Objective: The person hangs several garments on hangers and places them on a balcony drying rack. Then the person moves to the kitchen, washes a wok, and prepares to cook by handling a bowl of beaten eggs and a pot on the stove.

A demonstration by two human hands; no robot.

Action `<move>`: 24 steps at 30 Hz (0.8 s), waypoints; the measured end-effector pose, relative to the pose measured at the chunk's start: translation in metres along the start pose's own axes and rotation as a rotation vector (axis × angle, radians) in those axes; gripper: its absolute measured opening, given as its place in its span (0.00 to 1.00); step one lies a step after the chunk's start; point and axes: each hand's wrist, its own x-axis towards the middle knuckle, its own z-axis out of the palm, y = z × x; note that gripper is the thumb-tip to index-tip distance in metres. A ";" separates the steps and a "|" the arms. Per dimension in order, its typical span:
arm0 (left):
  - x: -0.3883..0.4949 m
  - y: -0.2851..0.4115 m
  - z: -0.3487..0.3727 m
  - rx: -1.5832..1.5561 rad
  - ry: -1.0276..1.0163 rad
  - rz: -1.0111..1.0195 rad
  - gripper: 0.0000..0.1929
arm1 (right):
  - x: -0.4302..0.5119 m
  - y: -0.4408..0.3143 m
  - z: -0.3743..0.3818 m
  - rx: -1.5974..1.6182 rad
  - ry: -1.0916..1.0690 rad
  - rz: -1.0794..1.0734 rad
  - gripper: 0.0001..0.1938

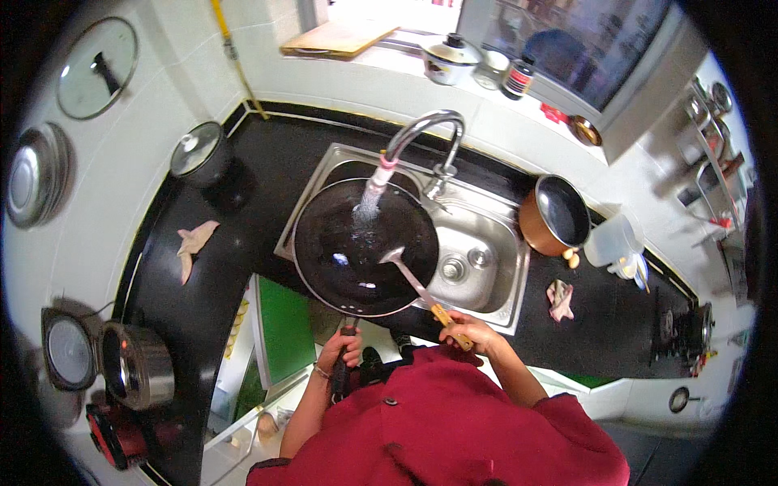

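My left hand [340, 350] is closed around the black handle of a large dark wok [328, 279]. The wok lies over the left part of a stainless steel sink [510, 279], under a curved chrome faucet [419, 124]. Water runs from the pink-banded faucet end into the wok. In my right hand [473, 332] is a metal cooking spatula [416, 284], gripped by its yellowish handle, with its head inside the wok. The right basin shows its drain.
A copper-coloured pot [541, 234], a translucent plastic jug [608, 240] and a crumpled cloth [560, 301] are on the right. Leftward are another cloth [194, 243], a dark lidded pot [203, 161] and an open cooker [143, 370]. A green cabinet door [282, 331] stands open below the counter.
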 end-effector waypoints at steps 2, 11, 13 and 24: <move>0.001 -0.001 -0.004 -0.001 -0.048 0.003 0.10 | -0.003 -0.004 0.004 0.046 0.024 0.014 0.24; 0.003 -0.003 -0.015 0.011 -0.070 -0.005 0.09 | -0.005 -0.008 0.006 0.064 -0.004 0.032 0.23; 0.003 -0.002 -0.015 0.023 -0.057 -0.018 0.09 | -0.003 -0.008 0.005 0.037 -0.007 0.022 0.22; -0.001 0.000 -0.001 -0.003 -0.031 -0.018 0.09 | -0.005 -0.008 0.006 0.032 0.013 0.027 0.25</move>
